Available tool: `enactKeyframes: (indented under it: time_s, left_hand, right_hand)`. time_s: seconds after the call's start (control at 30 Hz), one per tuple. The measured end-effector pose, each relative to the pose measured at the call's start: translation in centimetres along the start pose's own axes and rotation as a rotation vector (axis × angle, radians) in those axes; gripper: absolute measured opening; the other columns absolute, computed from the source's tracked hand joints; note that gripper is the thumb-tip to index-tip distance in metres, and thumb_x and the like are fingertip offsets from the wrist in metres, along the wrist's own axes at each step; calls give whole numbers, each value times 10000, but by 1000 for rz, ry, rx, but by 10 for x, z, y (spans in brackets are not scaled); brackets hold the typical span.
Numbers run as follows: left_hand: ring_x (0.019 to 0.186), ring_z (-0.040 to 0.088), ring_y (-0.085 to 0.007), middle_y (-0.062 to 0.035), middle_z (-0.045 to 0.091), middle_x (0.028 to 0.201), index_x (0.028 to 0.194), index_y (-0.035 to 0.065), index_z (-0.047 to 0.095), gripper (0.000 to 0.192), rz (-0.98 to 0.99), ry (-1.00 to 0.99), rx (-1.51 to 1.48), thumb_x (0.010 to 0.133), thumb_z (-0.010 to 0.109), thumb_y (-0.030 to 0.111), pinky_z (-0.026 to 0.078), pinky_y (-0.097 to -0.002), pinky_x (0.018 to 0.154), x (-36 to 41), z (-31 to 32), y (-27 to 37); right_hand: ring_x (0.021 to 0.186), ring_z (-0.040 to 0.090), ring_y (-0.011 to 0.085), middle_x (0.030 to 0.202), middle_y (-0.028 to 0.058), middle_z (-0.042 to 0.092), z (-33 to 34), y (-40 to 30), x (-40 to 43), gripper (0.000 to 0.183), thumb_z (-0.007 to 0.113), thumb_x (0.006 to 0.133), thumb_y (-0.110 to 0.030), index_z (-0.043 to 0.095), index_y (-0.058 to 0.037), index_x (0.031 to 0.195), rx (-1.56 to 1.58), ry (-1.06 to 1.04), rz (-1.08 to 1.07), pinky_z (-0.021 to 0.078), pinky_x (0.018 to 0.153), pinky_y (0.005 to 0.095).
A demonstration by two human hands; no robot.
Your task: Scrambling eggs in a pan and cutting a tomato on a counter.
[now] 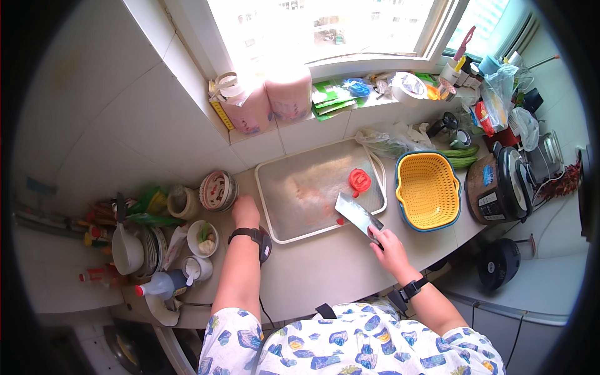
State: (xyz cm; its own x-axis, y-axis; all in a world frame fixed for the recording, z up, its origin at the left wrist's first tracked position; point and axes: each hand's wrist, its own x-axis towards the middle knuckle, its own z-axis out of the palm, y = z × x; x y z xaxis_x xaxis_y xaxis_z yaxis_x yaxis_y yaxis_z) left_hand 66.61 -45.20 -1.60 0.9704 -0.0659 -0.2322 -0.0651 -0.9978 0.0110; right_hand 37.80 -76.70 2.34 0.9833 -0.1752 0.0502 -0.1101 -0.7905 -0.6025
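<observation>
My right hand (389, 248) grips the handle of a cleaver (355, 213), whose blade lies over the front right edge of a cutting board (286, 187) with a pale rim. Just beyond the blade, a cut piece of tomato (359, 181) rests on the board, and a small red scrap (340, 221) lies near the front rim. My left hand (246, 212) is at the board's left side, beside a stack of patterned bowls (219, 191); its fingers are hard to see, and I cannot tell whether it touches the bowls.
A yellow colander in a blue basin (427, 191) stands right of the board, near green ridged gourds (461, 157) and a rice cooker (497, 187). On the left are a white bowl with scallion and garlic (203, 239), a white jar (197, 269), a bottle (164, 284) and stacked plates (152, 251).
</observation>
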Motion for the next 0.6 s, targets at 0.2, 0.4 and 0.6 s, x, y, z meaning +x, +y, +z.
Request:
enactKeyframes:
  time_s: [0.2,0.4,0.6]
  left_hand:
    - [865,667,-309,-154,651,963,969,16,640,178,174,266,-581,798,632,-34,548,-380,770,-72,-69,-13]
    - [978,650,-325,-166,652,1080,1079,42,640,276,81,320,-754,808,693,51,527,-384,849,-167,-48,-51]
    - [939,547,-266,-75,551,929,741,73,596,154,115,624,-354,748,732,143,474,-401,856,-218,-43,-53]
  right_hand:
    - [926,571,332,980,135,566,25,34,2,549,679,821,-37,528,-123,1341,-40,64,-4,478,818,413]
    - [944,557,327,1015,146,557,38,32,-3,507,651,809,6,558,-82,1299,15,77,-57,464,845,406]
    - [1046,509,335,1109,180,500,26,18,0,357,597,888,-44,570,-3,1241,-63,121,-257,420,910,408]
